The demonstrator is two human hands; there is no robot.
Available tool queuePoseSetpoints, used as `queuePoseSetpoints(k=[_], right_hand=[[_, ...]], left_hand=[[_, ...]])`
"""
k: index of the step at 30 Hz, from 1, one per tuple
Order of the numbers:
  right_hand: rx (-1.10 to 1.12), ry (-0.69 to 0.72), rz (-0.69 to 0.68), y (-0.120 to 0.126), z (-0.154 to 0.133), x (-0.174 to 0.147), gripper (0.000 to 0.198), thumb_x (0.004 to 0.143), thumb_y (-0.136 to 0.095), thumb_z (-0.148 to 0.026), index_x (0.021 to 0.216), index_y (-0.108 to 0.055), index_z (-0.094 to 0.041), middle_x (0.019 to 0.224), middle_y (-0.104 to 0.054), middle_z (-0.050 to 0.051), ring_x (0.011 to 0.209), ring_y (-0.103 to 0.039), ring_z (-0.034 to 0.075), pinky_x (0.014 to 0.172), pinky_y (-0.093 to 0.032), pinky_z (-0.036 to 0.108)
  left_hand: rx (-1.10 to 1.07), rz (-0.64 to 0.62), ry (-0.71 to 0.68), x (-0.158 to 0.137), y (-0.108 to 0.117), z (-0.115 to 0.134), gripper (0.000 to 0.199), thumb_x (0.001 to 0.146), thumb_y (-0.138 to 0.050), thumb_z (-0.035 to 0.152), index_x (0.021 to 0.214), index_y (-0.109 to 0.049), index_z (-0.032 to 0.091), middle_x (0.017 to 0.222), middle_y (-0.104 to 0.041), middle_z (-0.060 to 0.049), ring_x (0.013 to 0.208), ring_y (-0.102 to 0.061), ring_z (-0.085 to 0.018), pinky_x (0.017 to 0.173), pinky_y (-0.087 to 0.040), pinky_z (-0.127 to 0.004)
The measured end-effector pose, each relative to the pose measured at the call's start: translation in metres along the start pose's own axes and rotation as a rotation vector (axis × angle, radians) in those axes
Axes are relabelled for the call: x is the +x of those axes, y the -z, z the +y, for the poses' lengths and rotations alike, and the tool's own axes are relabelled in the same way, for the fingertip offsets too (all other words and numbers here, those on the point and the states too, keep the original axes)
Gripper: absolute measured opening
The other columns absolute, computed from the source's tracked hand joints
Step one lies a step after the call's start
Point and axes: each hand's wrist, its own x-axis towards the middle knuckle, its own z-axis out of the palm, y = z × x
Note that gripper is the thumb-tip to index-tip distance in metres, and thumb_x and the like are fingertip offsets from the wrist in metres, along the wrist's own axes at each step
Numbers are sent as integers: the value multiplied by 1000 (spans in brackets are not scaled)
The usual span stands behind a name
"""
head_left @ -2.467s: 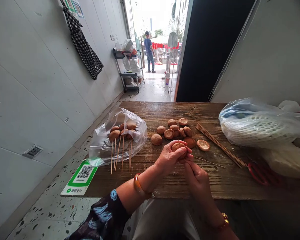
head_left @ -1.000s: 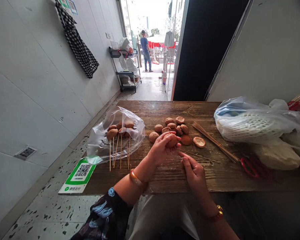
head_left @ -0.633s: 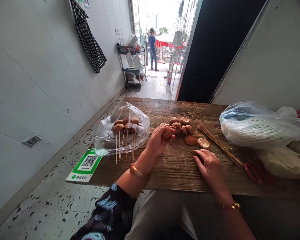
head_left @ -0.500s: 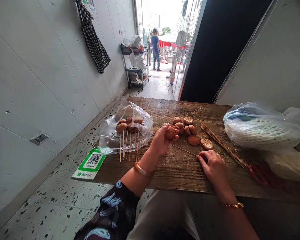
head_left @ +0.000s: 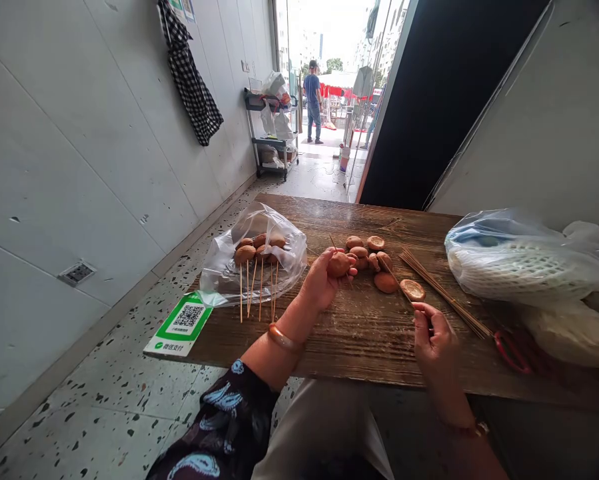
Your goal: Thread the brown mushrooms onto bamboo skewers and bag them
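Near centre, towards 4 o'clock, the left hand (head_left: 320, 279) partly covers its mushroom (head_left: 338, 265); the lower part of the stick (head_left: 332, 241) is hidden. Further out at 4 o'clock, the right hand (head_left: 435, 339) conceals the near end of a second stick (head_left: 397, 283). Scissors (head_left: 510, 353), beyond it: blades lost in shadow and blur. Bag (head_left: 514, 257), 3 o'clock: contents unidentifiable. Apron (head_left: 193, 90), 11 o'clock: top cut off. Card (head_left: 178, 327), 8 o'clock: smallest print illegible. Sleeve (head_left: 224, 417), 7 o'clock: cut by the bottom edge.

Left hand (head_left: 324, 279): mushroom (head_left: 338, 265) on stick (head_left: 332, 241). Right hand (head_left: 433, 335): thin skewer (head_left: 397, 281), pinched. Table (head_left: 339, 357), left: clear bag (head_left: 216, 280), skewered mushrooms (head_left: 245, 254). Right: bundled sticks (head_left: 442, 291).
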Motion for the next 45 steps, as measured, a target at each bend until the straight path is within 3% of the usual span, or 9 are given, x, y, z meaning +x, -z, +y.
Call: queuePoseSetpoints(k=[5,9,13,18,21,24,28,34,45], right_hand=[[132,21,-5,13,-26,-7,31,94,-47,-38,111,-68,-22,94,-68,8,75,-63,19,69,-50,32],[231,-134,-25,13,-23,-4,30,90,-55,-42,104,-70,-21,103,-63,10,71,-62,17,57,-53,29],[266,-246,-208,12,-10,-3,32,87,-56,-44,101,-70,-19,93,-64,8,62,-61,16,47,-51,26],[216,-168,-370,8,-12,-6,29,84,-57,-41,91,-74,-20,82,-73,6,68,-66,21,56,-52,28],[330,-146,-490,1,-21,-11,30,84,-56,-38,99,-74,-20,91,-76,7,79,-70,23,67,-56,32],[426,-127,-528,-4,-27,-17,33,84,-57,-36,107,-74,-20,105,-76,8,95,-71,26,82,-56,37],[486,-156,-568,-5,-34,-21,31,85,-57,-34,107,-74,-21,109,-75,8,99,-70,27,84,-57,37],[573,-207,-505,-15,-50,-20,33,87,-57,-36,111,-73,-20,114,-73,8,106,-68,26,93,-55,38],[600,-158,-487,-23,-46,-24,32,89,-56,-30,116,-71,-21,117,-71,7,109,-67,25,94,-55,38]], left_hand=[[-7,0,0,1,1,-2,22,82,-55,28,99,-55,14,88,-68,-8,68,-66,-17,61,-49,-26],[-52,22,8,2,2,-3,20,84,-52,26,101,-54,14,87,-68,-10,70,-66,-17,66,-51,-29],[-116,71,11,2,1,-1,20,87,-49,24,102,-53,12,85,-67,-11,71,-66,-17,69,-52,-30],[-113,107,-13,1,2,2,18,88,-44,24,100,-52,13,82,-67,-10,66,-65,-16,63,-51,-28],[-104,138,-44,2,5,3,17,86,-45,23,98,-51,15,79,-67,-8,62,-63,-15,60,-49,-27],[-114,158,-50,4,7,3,16,84,-45,22,97,-52,15,79,-68,-8,62,-63,-15,62,-50,-28],[-119,131,-35,5,6,2,17,85,-45,23,97,-53,13,79,-68,-9,64,-64,-16,63,-50,-28],[-85,0,42,3,2,-3,18,83,-51,24,98,-56,14,86,-70,-9,65,-65,-16,58,-46,-25],[-41,11,2,0,-4,-4,21,84,-59,30,96,-58,13,86,-70,-8,69,-64,-16,63,-45,-26]])
